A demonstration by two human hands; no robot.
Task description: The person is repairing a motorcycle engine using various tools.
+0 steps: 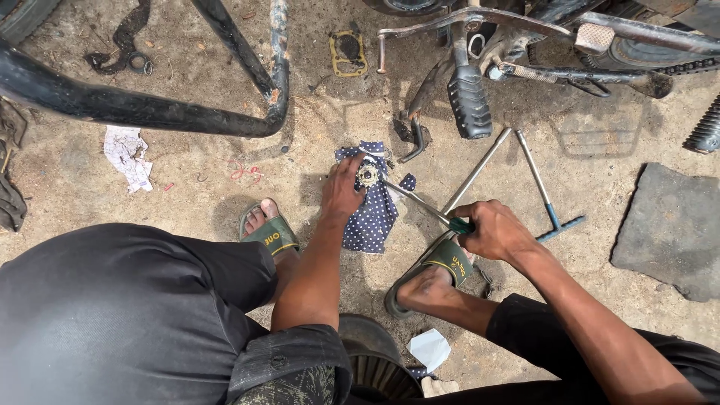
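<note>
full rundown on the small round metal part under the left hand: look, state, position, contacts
The small round metal part looks like a toothed sprocket or gear: greyish, dull metal with a darker centre, dirty. It lies on a dark blue polka-dot cloth spread on the sandy ground. The left hand presses on it from the near side, fingers at its rim. The shaft of a green-handled screwdriver, gripped by the right hand, points at its edge; actual tip contact is too small to tell.
</note>
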